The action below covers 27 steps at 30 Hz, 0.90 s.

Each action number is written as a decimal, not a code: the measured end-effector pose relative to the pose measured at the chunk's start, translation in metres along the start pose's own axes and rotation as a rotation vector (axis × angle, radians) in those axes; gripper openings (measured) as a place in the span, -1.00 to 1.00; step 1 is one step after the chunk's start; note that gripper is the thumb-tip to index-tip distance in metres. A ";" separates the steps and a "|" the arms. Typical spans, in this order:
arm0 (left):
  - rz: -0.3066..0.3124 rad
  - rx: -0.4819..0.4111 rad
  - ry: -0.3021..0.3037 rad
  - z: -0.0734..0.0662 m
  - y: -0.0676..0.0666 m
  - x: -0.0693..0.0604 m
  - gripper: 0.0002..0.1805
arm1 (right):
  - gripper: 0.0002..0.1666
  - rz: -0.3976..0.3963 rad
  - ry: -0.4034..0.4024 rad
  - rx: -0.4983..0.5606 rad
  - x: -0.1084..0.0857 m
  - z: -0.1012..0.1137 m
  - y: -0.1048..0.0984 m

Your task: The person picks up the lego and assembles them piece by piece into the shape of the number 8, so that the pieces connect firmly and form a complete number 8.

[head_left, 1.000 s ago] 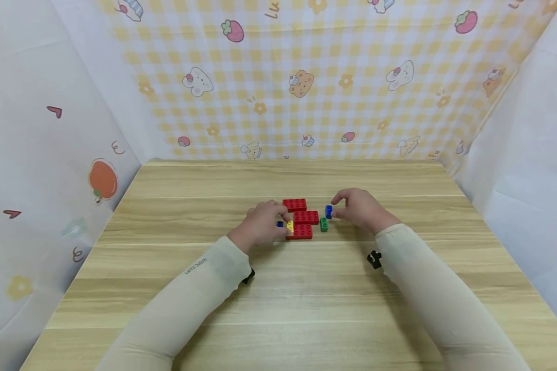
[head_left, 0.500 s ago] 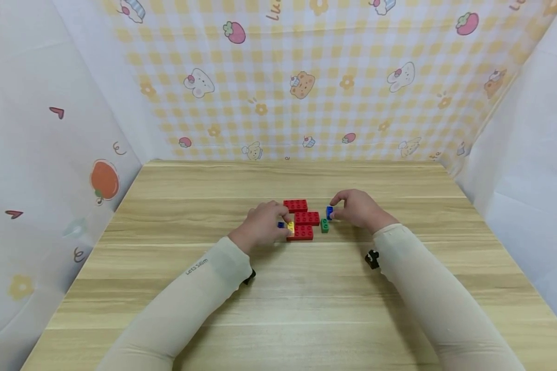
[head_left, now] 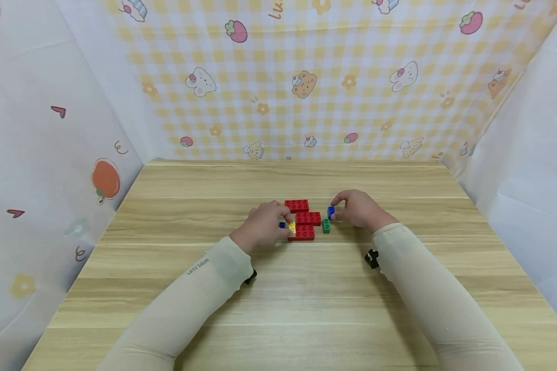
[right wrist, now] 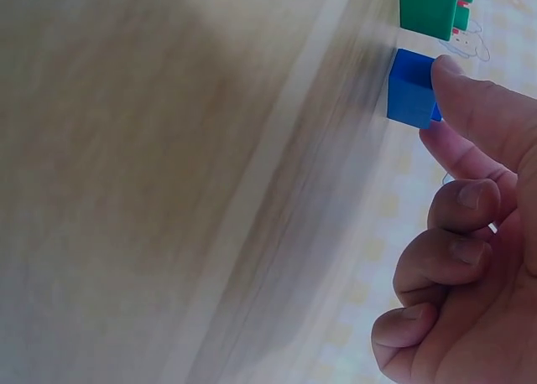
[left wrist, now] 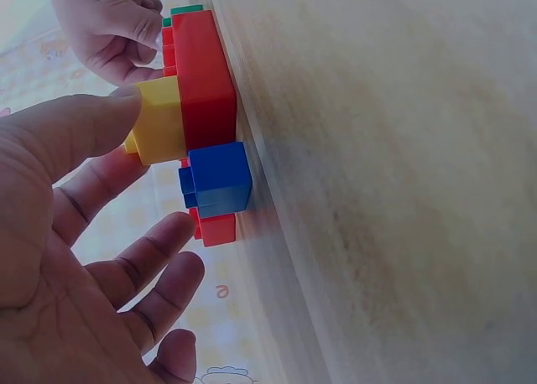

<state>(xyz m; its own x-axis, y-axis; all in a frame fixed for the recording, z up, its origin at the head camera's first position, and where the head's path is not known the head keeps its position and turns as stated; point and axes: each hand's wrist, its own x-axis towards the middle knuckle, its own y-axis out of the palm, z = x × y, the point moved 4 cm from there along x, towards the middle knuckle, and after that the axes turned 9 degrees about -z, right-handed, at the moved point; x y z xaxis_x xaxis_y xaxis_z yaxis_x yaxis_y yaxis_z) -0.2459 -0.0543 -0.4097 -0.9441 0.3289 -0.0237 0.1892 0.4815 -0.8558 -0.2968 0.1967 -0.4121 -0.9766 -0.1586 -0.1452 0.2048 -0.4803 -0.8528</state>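
My left hand (head_left: pixel 263 224) pinches a yellow toy brick (left wrist: pixel 159 120) between thumb and index finger. That brick sits on the left end of the nearest red brick (left wrist: pixel 204 74); the other fingers are loosely bent. Close to the left hand, a small blue brick (left wrist: pixel 222 180) lies on the table. My right hand (head_left: pixel 361 208) has thumb and index finger on another blue brick (right wrist: pixel 411 90), its remaining fingers curled in. Just in front of that blue brick stands a green brick (head_left: pixel 326 225), which neither hand touches.
Between the hands, a middle red brick (head_left: pixel 308 218) and a far red brick (head_left: pixel 296 205) lie in staggered rows behind the nearest one. The wooden table (head_left: pixel 306 309) meets a checked cloth (head_left: pixel 278 103) at the back and white cloth at both sides.
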 end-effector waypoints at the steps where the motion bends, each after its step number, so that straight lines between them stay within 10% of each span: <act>1: 0.000 0.000 0.000 0.000 0.000 0.000 -0.83 | -0.61 -0.001 -0.001 -0.003 0.000 0.000 0.000; 27: 0.001 0.001 0.002 0.000 -0.001 -0.001 -0.82 | -0.68 -0.030 -0.015 -0.007 -0.006 0.001 -0.005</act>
<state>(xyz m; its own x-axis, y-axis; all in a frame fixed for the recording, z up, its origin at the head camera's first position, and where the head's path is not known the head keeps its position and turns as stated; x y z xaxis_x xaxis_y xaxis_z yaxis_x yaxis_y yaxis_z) -0.2451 -0.0547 -0.4091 -0.9434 0.3308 -0.0235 0.1898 0.4806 -0.8562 -0.2919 0.1995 -0.4065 -0.9813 -0.1568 -0.1119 0.1746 -0.4793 -0.8601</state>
